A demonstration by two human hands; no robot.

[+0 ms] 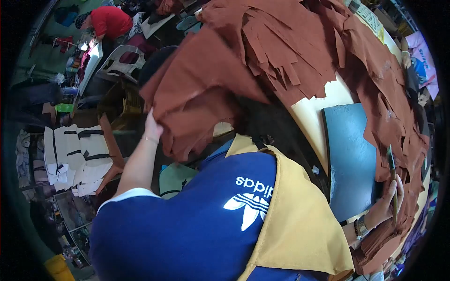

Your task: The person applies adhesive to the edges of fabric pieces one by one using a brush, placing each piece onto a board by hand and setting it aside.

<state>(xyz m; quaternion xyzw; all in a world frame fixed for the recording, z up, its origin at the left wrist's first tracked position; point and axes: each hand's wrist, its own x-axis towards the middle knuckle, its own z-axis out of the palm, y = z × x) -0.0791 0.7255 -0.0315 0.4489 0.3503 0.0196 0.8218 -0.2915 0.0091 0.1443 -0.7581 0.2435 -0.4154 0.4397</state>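
My left hand [153,127] grips a brown sheet [199,93] beyond the left edge of the scrap-strewn table [340,91]; my right hand [388,199] holds a slim tool [393,182] near the dark board [351,159], as a red-shirted person [110,22] bends across the cluttered room.

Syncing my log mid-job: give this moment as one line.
left hand: gripping brown sheet | right hand: holding slender tool | dark board: on pale tabletop, beside brown pieces

Pale plastic chair [112,63], dull greenish floor [43,57], dim uneven light
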